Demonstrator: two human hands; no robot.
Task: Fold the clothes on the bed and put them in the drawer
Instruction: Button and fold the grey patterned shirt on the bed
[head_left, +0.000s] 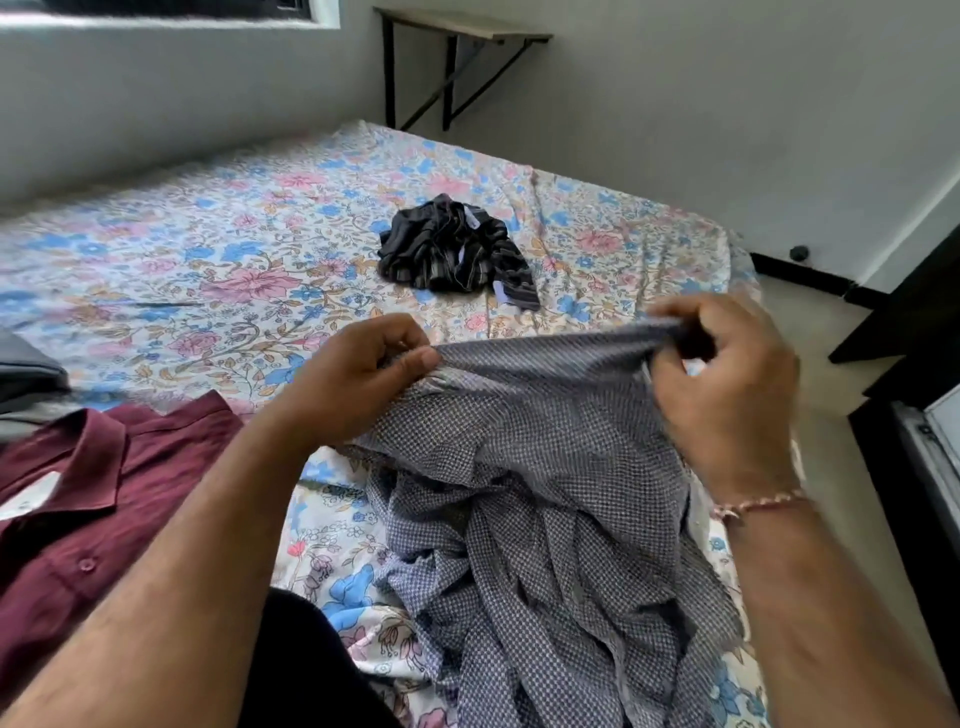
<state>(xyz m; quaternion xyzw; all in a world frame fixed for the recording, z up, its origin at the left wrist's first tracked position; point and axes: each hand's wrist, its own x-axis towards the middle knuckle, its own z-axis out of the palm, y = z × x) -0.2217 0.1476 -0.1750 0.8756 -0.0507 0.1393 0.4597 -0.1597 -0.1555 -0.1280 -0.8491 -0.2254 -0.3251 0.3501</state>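
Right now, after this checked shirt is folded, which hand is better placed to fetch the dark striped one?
Probably the right hand: the dark striped shirt lies nearer it than the left hand. Both now pinch the checked shirt.

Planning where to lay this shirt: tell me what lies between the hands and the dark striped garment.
Head view: only bare floral bedsheet between the hands and striped garment.

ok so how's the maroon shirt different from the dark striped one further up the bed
The maroon shirt is plain and lies spread flat with collar and buttons showing; the dark striped shirt is patterned and crumpled in a heap. The maroon one sits at the near left beside the left arm, while the striped one lies mid-bed, beyond both hands. Neither is being held, and both rest on the floral bedsheet.
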